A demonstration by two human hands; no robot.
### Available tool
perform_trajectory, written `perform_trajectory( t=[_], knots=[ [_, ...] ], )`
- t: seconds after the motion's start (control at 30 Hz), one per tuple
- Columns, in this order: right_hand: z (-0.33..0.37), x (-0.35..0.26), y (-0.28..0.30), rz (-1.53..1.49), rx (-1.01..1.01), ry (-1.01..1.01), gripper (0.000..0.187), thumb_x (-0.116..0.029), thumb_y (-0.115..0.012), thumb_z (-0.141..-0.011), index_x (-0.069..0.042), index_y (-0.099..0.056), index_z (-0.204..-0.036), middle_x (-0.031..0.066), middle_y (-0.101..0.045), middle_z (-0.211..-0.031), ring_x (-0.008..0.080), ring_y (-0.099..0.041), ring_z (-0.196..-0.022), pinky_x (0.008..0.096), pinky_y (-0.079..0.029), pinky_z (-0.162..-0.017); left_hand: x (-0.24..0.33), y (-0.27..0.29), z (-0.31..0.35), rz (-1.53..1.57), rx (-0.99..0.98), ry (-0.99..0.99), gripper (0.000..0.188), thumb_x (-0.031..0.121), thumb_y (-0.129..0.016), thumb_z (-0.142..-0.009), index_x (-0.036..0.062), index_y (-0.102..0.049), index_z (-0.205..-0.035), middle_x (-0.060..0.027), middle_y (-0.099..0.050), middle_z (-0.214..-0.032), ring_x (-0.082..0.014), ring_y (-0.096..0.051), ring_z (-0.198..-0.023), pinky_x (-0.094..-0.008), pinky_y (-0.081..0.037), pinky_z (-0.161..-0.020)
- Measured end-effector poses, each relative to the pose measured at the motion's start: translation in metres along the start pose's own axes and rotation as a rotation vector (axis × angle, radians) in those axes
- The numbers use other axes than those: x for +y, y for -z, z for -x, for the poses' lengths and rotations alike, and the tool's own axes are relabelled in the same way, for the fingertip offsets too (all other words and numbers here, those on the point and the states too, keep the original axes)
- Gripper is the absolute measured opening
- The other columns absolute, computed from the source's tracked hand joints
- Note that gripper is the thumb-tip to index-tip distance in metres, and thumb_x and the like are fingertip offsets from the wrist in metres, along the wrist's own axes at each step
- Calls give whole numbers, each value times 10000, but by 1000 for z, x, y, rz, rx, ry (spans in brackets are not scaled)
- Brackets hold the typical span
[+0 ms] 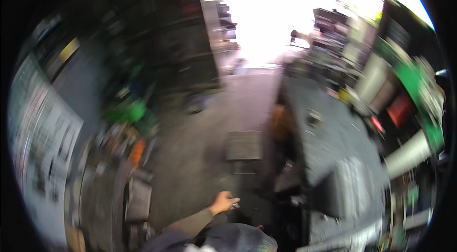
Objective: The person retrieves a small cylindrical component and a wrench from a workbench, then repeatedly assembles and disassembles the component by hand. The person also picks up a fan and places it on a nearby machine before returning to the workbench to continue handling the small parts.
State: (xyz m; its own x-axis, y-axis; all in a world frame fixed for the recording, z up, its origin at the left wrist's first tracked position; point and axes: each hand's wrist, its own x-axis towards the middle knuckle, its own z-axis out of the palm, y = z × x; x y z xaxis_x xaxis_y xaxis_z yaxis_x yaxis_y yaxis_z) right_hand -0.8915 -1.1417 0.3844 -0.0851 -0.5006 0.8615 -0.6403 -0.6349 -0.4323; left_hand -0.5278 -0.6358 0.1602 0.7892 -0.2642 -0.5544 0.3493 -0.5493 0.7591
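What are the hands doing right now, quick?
Left hand: fingers curled around a small dark object; the blur hides what it is.
Right hand: not in view.

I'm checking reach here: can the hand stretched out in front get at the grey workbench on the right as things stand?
Probably not from here: the hand hangs over open floor, already closed on a small dark object, and the workbench stands apart to its right.
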Motion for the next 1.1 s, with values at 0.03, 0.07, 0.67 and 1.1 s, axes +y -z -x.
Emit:
perform_trajectory(
  t=[0.03,0.07,0.67,1.1],
  knots=[
    [15,-56,-25,-121,-32,59,266,-251,-581,-1034,-36,-735,-1062,77,-725,-952,197,-677,-849,345,-528,-724,-10,11,-4,-73,90,-36,435,407,-804,-857,-20,-723,-854,-146,-726,-721,-222,-713,-615,-374,-567,-618],
    [34,-113,-47,-227,-84,108,263,-249,-578,-1034,-37,-732,-1057,72,-720,-941,190,-672,-835,336,-522,-711,-23,25,-5,-16,131,-54,427,398,-801,-857,-21,-724,-847,-154,-728,-724,-240,-713,-614,-381,-571,-635],
    [659,-549,-138,-894,-2467,973,438,-255,-621,-1020,-30,-592,-1395,151,-673,-1268,209,-679,-987,334,-538,-766,-327,362,196,1088,1299,376,235,178,-658,-896,51,-579,-715,-38,-608,-646,-157,-642,-509,-308,-502,-454],
    [947,-921,-237,-726,-2163,1506,371,-395,-639,-916,-67,-761,-1040,190,-717,-1148,388,-682,-1071,451,-549,-941,-416,314,160,1482,1128,831,283,206,-511,-1006,-15,-680,-958,-111,-650,-768,-204,-613,-701,-370,-479,-599]
  ],
)
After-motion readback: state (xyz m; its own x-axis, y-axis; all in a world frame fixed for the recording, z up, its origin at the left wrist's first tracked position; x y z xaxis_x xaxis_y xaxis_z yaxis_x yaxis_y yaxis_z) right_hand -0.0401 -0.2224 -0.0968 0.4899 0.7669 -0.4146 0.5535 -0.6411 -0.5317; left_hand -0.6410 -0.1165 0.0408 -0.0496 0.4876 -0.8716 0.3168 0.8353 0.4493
